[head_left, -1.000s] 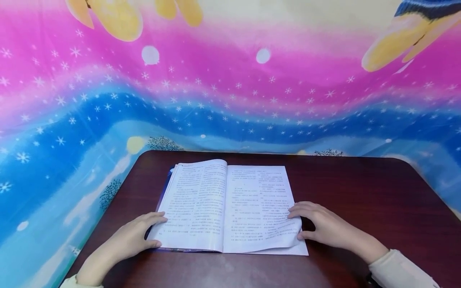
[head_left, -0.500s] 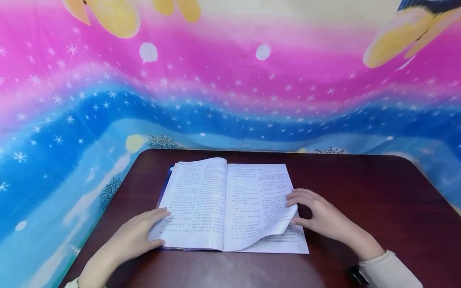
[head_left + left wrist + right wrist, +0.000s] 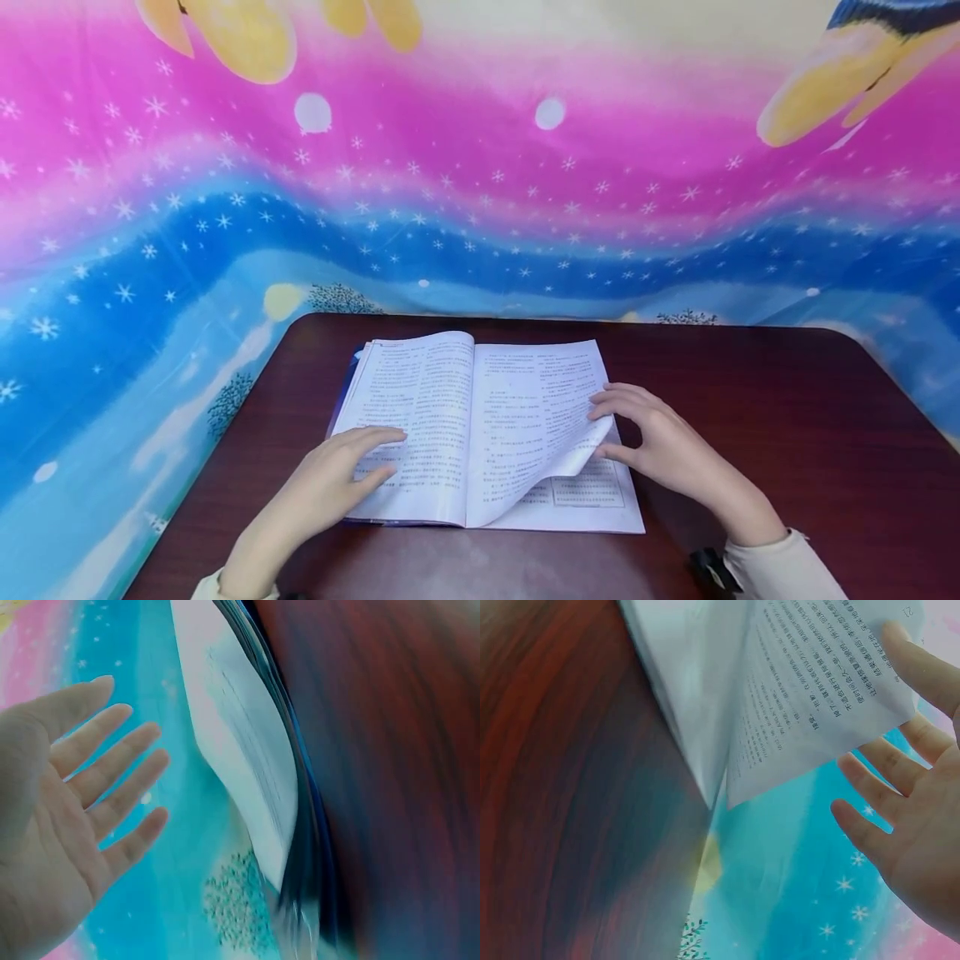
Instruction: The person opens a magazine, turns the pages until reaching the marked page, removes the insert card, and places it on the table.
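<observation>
An open magazine [image 3: 408,375] with printed text lies on the table. My right hand [image 3: 663,442] pinches the lower outer corner of its right-hand page [image 3: 525,408] between thumb and fingers. That page curls up and inward, uncovering a boxed block of text [image 3: 588,492] on the sheet below. In the right wrist view, the lifted page [image 3: 817,697] passes between the thumb and the other fingers. Over the lower part of the left page is my left hand [image 3: 322,479], its fingers extended and apart. The left wrist view has this hand [image 3: 67,802] beside the raised pages [image 3: 240,727], holding nothing.
The dark brown wooden table [image 3: 772,400] has rounded far corners. Behind it hangs a colourful cloth backdrop [image 3: 480,183] with snowflakes, reaching down to the table's far edge. A black band-like object [image 3: 712,571] sits at the right wrist by the pale sleeve [image 3: 783,567].
My right hand has lifted the page corner and moved up and inward, so the page curls more. My left hand has shifted right, from the magazine's left edge to over its left page.
</observation>
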`<state>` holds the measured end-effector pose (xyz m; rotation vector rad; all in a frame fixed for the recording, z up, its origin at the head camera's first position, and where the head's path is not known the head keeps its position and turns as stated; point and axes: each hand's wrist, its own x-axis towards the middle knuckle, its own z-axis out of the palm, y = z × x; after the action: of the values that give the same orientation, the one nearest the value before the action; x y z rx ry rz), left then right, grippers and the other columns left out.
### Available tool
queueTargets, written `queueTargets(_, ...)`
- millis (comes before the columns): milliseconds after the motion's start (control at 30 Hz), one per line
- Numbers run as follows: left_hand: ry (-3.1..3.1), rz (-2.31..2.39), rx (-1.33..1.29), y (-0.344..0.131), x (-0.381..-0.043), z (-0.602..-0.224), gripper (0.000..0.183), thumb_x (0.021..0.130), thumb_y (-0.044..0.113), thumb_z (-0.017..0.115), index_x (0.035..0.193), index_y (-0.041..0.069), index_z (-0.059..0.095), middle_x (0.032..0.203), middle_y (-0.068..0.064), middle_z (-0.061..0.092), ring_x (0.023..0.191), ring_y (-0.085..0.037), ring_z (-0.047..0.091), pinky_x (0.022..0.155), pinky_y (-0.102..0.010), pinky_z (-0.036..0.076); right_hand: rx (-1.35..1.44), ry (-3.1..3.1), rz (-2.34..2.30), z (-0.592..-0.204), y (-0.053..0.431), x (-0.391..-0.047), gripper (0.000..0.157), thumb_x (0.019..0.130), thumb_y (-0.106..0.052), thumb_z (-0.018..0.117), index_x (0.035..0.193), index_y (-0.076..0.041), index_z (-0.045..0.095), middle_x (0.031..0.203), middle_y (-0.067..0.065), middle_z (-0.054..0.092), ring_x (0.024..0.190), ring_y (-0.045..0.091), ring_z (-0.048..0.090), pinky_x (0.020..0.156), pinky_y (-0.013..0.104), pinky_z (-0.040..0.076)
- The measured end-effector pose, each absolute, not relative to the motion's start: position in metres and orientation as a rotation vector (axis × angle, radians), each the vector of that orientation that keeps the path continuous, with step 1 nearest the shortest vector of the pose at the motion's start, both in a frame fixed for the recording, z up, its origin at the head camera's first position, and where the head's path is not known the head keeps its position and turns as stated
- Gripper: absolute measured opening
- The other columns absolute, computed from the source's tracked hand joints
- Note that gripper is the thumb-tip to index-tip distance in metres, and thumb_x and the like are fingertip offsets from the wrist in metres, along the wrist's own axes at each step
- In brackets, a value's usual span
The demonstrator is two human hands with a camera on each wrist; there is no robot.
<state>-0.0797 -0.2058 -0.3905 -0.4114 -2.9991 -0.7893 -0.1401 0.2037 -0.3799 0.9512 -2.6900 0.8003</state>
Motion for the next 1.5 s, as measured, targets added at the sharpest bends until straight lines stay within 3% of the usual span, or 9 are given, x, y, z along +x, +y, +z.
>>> queueTargets(133,-2.931,-0.866,-0.496,-0.191,-0.083,-0.391,0.036,0.088,0.025,0.077,0.123,0.024,0.070,0.124,0.010,0.065,0.121,-0.015,0.058,0.100,-0.045,0.047,0.966,-2.646,0.817,-0.379,0.202,-0.140,0.043,0.067,-0.006,0.091,0.104,-0.014,0.071,0.121,0.004,0.065,0.124,0.031,0.053,0.104,0.012,0.029)
queueTargets(233,-2.881,-0.892,-0.585,-0.179,-0.086,-0.390,0.035,0.088,0.026,0.077,0.123,0.024,0.070,0.123,0.012,0.066,0.119,-0.013,0.059,0.100,-0.043,0.048,0.972,-2.628,0.835,-0.377,0.200,-0.140,0.043,0.067,-0.005,0.090,0.103,-0.014,0.071,0.120,0.004,0.065,0.124,0.031,0.052,0.105,0.010,0.027)
queueTargets(767,-2.764,-1.051,-0.890,-0.117,-0.100,-0.369,0.049,0.089,0.040,0.075,0.133,0.023,0.063,0.133,0.013,0.060,0.123,-0.010,0.056,0.101,-0.041,0.047,0.953,-2.606,0.826,-0.361,0.184,-0.141,0.040,0.069,-0.009,0.090,0.102,-0.017,0.069,0.123,0.004,0.065,0.129,0.032,0.048,0.104,0.053,0.037)
queueTargets(1000,-2.711,-1.017,-1.005,-0.095,-0.103,-0.369,0.061,0.086,0.035,0.079,0.141,0.024,0.054,0.139,0.008,0.057,0.124,-0.012,0.055,0.099,-0.039,0.048,0.941,-2.620,0.796,-0.349,0.170,-0.141,0.038,0.071,-0.016,0.090,0.103,-0.017,0.069,0.125,0.002,0.064,0.131,0.030,0.046,0.106,0.056,0.035)
queueTargets(1267,-2.590,-0.951,-1.050,-0.085,-0.098,-0.370,0.045,0.092,0.020,0.073,0.136,0.023,0.059,0.129,0.007,0.064,0.117,-0.009,0.060,0.095,-0.036,0.050,0.959,-2.558,0.731,-0.344,0.165,-0.136,0.038,0.072,-0.021,0.090,0.104,-0.018,0.069,0.124,0.001,0.065,0.132,0.028,0.046,0.107,0.056,0.035)
queueTargets(1500,-2.546,-0.861,-1.050,-0.084,-0.094,-0.368,0.043,0.094,0.017,0.070,0.135,0.021,0.060,0.127,0.006,0.065,0.117,-0.011,0.061,0.097,-0.035,0.050,0.961,-2.554,0.734,-0.336,0.166,-0.129,0.044,0.074,-0.026,0.089,0.112,-0.017,0.070,0.129,0.000,0.062,0.134,0.026,0.045,0.107,0.055,0.034)
